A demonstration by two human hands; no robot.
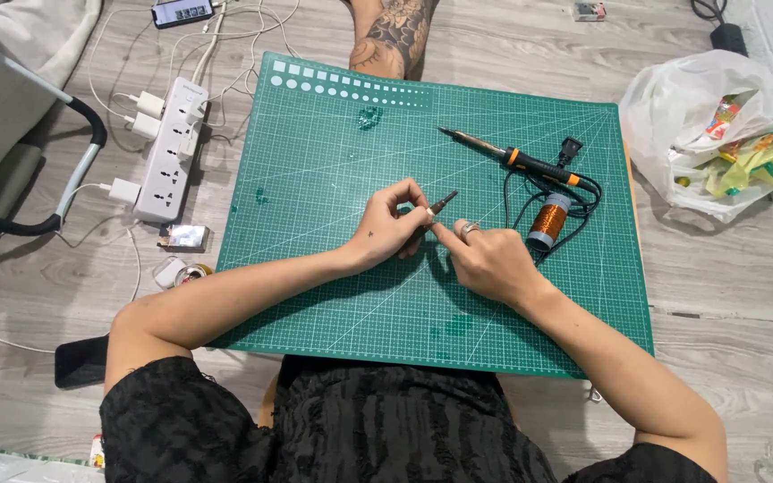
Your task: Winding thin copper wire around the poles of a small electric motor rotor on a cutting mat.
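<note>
Both hands meet at mid-mat: the left hand pinches a small dark tool between thumb and fingers, tip angled up and right; the right hand, ring on one finger, touches the tool's lower end with its fingertips, and whether it grips cannot be told. Under them lies the green cutting mat on a wood floor. A white bag sits right of the mat, a power strip left. A soldering iron and copper coil lie just beside the right hand.

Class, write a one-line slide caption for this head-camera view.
Left hand and right hand pinch a small dark tool over a green cutting mat, beside a soldering iron.
</note>
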